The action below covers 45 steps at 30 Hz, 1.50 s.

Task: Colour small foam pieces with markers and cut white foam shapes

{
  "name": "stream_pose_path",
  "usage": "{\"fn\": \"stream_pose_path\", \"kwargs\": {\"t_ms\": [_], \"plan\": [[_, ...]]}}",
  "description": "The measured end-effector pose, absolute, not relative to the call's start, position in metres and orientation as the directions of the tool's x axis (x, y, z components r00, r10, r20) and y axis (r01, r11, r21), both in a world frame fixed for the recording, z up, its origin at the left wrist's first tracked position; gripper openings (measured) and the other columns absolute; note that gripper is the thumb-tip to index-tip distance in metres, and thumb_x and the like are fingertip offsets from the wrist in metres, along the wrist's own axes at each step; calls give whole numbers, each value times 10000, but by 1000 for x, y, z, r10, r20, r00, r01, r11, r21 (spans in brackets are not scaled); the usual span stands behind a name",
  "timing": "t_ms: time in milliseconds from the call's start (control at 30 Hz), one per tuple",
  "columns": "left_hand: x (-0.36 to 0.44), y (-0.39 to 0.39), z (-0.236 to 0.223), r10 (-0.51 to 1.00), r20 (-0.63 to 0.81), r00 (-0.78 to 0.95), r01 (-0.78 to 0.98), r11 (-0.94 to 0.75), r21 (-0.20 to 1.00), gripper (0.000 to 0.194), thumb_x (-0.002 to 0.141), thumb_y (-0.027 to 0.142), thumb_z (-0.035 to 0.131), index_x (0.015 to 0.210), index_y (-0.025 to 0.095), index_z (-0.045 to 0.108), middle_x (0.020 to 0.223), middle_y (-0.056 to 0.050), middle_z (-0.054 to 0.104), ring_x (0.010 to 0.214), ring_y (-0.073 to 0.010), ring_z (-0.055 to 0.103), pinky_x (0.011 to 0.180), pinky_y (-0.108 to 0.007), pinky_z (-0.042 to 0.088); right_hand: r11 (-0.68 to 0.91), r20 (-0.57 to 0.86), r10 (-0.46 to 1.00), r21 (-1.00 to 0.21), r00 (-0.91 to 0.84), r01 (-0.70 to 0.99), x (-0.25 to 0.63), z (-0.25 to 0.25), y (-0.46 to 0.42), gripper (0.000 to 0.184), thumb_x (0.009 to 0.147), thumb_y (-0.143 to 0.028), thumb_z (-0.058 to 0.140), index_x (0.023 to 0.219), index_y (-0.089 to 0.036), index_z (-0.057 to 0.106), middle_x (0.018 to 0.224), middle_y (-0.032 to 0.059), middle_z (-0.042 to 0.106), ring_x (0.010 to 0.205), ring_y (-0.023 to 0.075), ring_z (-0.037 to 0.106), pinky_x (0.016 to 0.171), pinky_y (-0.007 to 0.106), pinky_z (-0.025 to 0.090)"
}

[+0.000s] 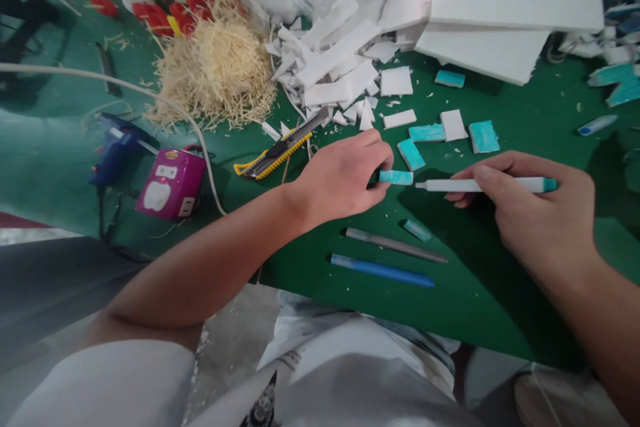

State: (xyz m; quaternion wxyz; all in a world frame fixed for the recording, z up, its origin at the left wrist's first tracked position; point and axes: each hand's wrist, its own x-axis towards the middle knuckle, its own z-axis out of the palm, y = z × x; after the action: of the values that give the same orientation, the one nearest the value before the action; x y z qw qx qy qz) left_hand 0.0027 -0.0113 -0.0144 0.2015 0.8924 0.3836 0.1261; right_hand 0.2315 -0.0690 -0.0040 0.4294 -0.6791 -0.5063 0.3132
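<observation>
My left hand [345, 177] pinches a small teal-painted foam strip [396, 177] just above the green table [490, 273]. My right hand [533, 210] is closed round a white marker with a teal end [487, 185], held level with its tip pointing left toward the strip. Several other teal-coloured foam pieces [484, 136] lie just beyond the two hands. A teal marker cap [417, 230] rests on the table below the marker.
A grey pen [395, 245] and a blue pen [383, 271] lie near the table's front edge. A yellow utility knife [280, 150], white foam offcuts [340, 67], a straw-like heap [215, 73], a blue glue gun [115, 147] and a magenta box [173, 183] sit to the left.
</observation>
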Motion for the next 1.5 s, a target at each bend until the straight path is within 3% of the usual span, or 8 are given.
{"fn": "stream_pose_path", "kwargs": {"t_ms": [600,800,1100,1500], "plan": [[1,-12,-14,730,85,679,622,-633,461,25,917,173,648,941,170,647,991,-39,647,701,-125,546,661,-275,418,-124,-6,946,-931,325,343,229,-5,-68,154,760,-214,683,643,-255,776,576,-11,694,516,133,640,532,276,587],[1,-12,-13,731,75,678,628,-630,458,46,910,176,636,953,177,653,999,-39,646,740,-142,585,676,-279,430,-142,-17,953,-907,303,396,229,-3,-68,140,792,-234,689,691,-264,781,629,-8,726,561,147,672,591,301,619],[1,-11,-14,723,83,686,622,-642,448,73,897,168,640,966,173,667,1013,-46,655,733,-141,579,677,-284,427,-125,-4,951,-919,309,374,232,-5,-68,152,774,-234,685,658,-257,781,605,-2,710,535,136,648,550,281,579],[2,-12,-14,734,66,676,645,-633,428,199,909,143,592,1072,186,697,1077,-53,667,781,-151,613,698,-287,444,-132,-18,959,-912,284,389,228,-1,-70,171,760,-226,682,621,-273,770,582,-6,701,535,143,650,549,286,575]]}}
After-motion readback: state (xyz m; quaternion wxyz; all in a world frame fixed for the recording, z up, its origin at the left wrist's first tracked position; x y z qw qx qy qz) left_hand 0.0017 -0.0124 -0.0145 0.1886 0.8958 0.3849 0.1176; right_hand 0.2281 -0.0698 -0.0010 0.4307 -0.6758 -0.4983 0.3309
